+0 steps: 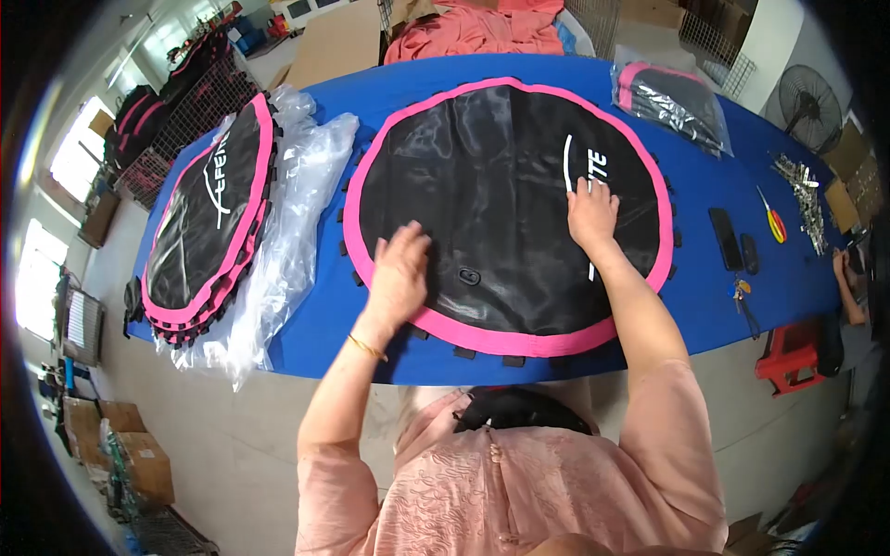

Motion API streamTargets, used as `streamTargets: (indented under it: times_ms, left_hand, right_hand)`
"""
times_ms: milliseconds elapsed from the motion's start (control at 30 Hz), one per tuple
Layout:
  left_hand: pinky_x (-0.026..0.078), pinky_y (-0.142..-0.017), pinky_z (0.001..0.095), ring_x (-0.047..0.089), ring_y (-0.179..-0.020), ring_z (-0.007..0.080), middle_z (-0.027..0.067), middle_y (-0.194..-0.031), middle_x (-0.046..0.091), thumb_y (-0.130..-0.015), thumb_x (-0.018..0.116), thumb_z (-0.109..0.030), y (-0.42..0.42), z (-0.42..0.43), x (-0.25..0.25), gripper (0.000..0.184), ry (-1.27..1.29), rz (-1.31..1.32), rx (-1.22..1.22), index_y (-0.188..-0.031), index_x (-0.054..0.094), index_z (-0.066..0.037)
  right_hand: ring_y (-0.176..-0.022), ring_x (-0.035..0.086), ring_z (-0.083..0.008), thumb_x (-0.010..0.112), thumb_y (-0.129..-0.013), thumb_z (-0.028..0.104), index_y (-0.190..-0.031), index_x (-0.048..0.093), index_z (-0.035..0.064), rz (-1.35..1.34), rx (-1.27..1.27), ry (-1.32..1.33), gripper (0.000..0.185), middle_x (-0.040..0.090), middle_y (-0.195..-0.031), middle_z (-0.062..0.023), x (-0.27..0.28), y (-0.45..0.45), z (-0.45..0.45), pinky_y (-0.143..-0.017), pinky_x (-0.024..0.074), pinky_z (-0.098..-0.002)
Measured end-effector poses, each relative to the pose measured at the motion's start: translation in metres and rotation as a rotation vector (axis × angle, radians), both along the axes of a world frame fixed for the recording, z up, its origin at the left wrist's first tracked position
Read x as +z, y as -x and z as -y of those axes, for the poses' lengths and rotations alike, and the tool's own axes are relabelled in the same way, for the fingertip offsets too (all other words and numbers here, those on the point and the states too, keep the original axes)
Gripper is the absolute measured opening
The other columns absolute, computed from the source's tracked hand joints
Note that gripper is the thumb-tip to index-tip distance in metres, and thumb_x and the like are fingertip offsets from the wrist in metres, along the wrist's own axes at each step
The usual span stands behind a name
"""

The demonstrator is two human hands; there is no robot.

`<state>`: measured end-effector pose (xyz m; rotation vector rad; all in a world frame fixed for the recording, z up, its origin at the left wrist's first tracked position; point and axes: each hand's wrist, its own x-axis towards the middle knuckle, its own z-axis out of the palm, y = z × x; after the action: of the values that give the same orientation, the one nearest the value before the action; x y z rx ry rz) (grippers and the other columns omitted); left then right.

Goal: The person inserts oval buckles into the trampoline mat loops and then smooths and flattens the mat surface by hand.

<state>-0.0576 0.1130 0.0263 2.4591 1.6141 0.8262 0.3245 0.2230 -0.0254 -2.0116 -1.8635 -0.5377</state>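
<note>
A round black trampoline mat (501,204) with a pink border and short black tabs around its rim lies flat on the blue-covered table. My left hand (400,269) is over its lower left edge, fingers apart and slightly blurred; whether it presses on the mat I cannot tell. On the right side, my right hand (594,213) rests on the mat with fingers extended, partly covering the white lettering (599,167). Between my hands, a small black oval piece (470,276) lies on the mat.
Stacked similar mats (209,213) and clear plastic wrapping (295,232) lie at the left. A bagged mat (669,100) sits at the back right. Rightward are a phone (726,238), a screwdriver (773,221), metal pieces (803,199), keys (743,292) and a red stool (788,360). Another person's arm (848,285) shows at the far right.
</note>
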Motion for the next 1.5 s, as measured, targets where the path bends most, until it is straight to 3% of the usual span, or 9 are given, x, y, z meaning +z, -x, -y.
streamTargets:
  times_ms: [167,267,367,467,700,967,1167,1333,1500]
  left_hand:
    - [0.024,-0.123,0.0692,0.032,-0.156,0.0378,0.0149,-0.167,0.039,-0.109,0.05,-0.036,0.047,-0.045,-0.017,0.051,0.107,-0.17,0.283,-0.155,0.049,-0.013]
    - [0.02,-0.123,0.0716,0.029,-0.158,0.0395,0.0174,-0.169,0.035,-0.109,0.046,-0.045,0.055,-0.05,-0.025,0.06,0.197,-0.183,0.351,-0.16,0.043,-0.013]
    - [0.018,-0.124,0.0711,0.029,-0.158,0.0392,0.0186,-0.17,0.034,-0.109,0.044,-0.048,0.051,-0.051,-0.029,0.064,0.219,-0.248,0.384,-0.161,0.041,-0.011]
    - [0.017,-0.124,0.0699,0.029,-0.158,0.0392,0.0192,-0.169,0.035,-0.109,0.043,-0.047,0.049,-0.046,-0.034,0.064,0.132,-0.3,0.395,-0.161,0.041,-0.009]
    - [0.02,-0.126,0.0655,0.032,-0.157,0.0379,0.0194,-0.165,0.042,-0.11,0.042,-0.038,0.05,-0.04,-0.032,0.055,0.096,-0.202,0.387,-0.156,0.048,-0.008]
    - [0.023,-0.124,0.0646,0.038,-0.153,0.0397,0.0214,-0.161,0.047,-0.109,0.046,-0.031,0.049,-0.039,-0.032,0.05,0.025,-0.198,0.389,-0.152,0.051,-0.006]
    - [0.019,-0.126,0.0652,0.031,-0.157,0.0374,0.019,-0.164,0.043,-0.11,0.042,-0.034,0.047,-0.039,-0.026,0.053,0.115,-0.207,0.392,-0.156,0.048,-0.007]
    - [0.019,-0.126,0.0658,0.031,-0.157,0.0377,0.0191,-0.164,0.043,-0.111,0.042,-0.034,0.047,-0.039,-0.027,0.053,0.118,-0.231,0.393,-0.156,0.048,-0.007]
    - [0.018,-0.127,0.0637,0.032,-0.157,0.0367,0.0175,-0.165,0.042,-0.111,0.041,-0.034,0.049,-0.04,-0.031,0.053,0.109,-0.229,0.402,-0.157,0.048,-0.009]
  right_hand:
    - [-0.127,0.057,-0.0301,0.06,-0.097,0.012,-0.134,0.059,0.0072,0.091,0.236,-0.086,0.038,0.064,-0.131,-0.011,0.026,0.043,0.008,-0.106,0.0422,-0.0529]
    - [-0.131,0.056,-0.0317,0.06,-0.098,0.015,-0.142,0.055,0.005,-0.116,0.398,-0.052,0.045,0.062,-0.14,-0.0136,0.034,0.099,0.022,-0.109,0.0406,-0.054]
    - [-0.136,0.053,-0.0337,0.06,-0.099,0.017,-0.145,0.054,0.004,-0.177,0.557,0.024,0.048,0.06,-0.144,-0.0174,0.053,0.16,0.05,-0.114,0.0369,-0.0577]
    - [-0.146,0.046,-0.0365,0.057,-0.103,0.017,-0.154,0.047,0.0046,-0.149,0.67,0.069,0.053,0.053,-0.156,-0.0176,0.031,0.192,0.052,-0.121,0.029,-0.0622]
    - [-0.154,0.034,-0.0389,0.053,-0.107,0.03,-0.158,0.042,0.0051,-0.071,0.511,0.091,0.057,0.043,-0.162,-0.0193,0.02,0.186,-0.009,-0.124,0.0196,-0.0659]
    - [-0.146,0.043,-0.0337,0.058,-0.104,0.03,-0.151,0.048,0.005,0.027,0.163,0.01,0.054,0.053,-0.153,-0.014,0.021,0.103,-0.101,-0.12,0.0258,-0.0668]
    - [-0.141,0.047,-0.0339,0.06,-0.103,0.026,-0.146,0.051,0.0035,0.016,-0.029,-0.062,0.049,0.058,-0.142,-0.0143,0.015,0.05,-0.123,-0.119,0.0264,-0.0666]
    - [-0.135,0.051,-0.0295,0.059,-0.103,0.026,-0.138,0.055,0.0063,-0.007,0.013,0.005,0.041,0.061,-0.135,-0.0104,0.018,0.08,-0.124,-0.118,0.0285,-0.0657]
    - [-0.142,0.049,-0.0292,0.055,-0.1,0.017,-0.148,0.051,0.004,0.017,0.145,-0.079,0.049,0.058,-0.147,-0.0114,0.002,0.083,-0.121,-0.122,0.0253,-0.0643]
